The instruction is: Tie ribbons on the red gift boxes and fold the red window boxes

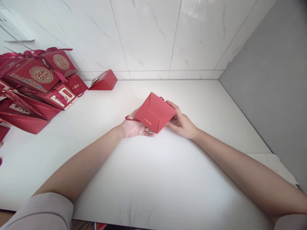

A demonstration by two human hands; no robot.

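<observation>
A red paper gift box (154, 112) is held over the middle of the white table, its folded base with small pale lettering turned toward me. My left hand (135, 127) supports it from below and the left, palm up, with the fingers partly hidden behind the box. A twisted red cord handle (130, 118) loops over that palm. On the right side, my right hand (180, 123) grips the box's edge between thumb and fingers. A bit more cord shows at the box's upper right edge.
Several red and gold gift boxes with ribbons (40, 75) are piled at the left. One red wedge-shaped box (105, 80) lies by the tiled wall (148, 38). White paper (271, 163) lies beyond my right forearm, beside a grey panel (268, 80). A wall socket (14, 27) is upper left.
</observation>
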